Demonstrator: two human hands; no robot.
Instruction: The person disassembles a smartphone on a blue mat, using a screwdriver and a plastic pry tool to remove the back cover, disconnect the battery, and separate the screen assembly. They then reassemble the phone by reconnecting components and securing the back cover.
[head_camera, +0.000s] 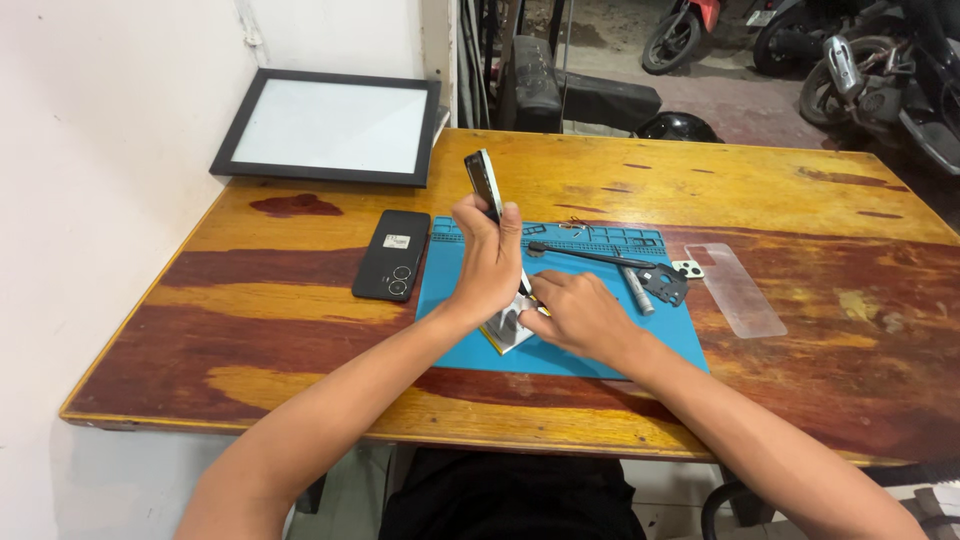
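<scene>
From here I look down on a broad wooden counter, its top streaked in orange and dark red, set against a pale wall on my left. Leaning on that wall at the far left corner is a flat white panel in a black frame. Beyond the far edge I can make out parked motorbikes on the floor. A blue work mat lies in the middle of the counter, near its front edge. My left hand is closed around a phone, held upright on edge over the mat, its lower end hidden behind my fingers and its top end standing clear above them. My right hand is curled low against the mat just beside the left one, fingertips pressed together at the phone's lower end; I cannot tell what they pinch there. A small white wedge-shaped piece sits on the mat under both hands. Left of the mat lies a black phone back cover, camera holes nearest me. Right of the mat rests a clear plastic sheet. On the mat's far right I see a long black tool, a grey cylinder-shaped tool and a small dark metal plate.
</scene>
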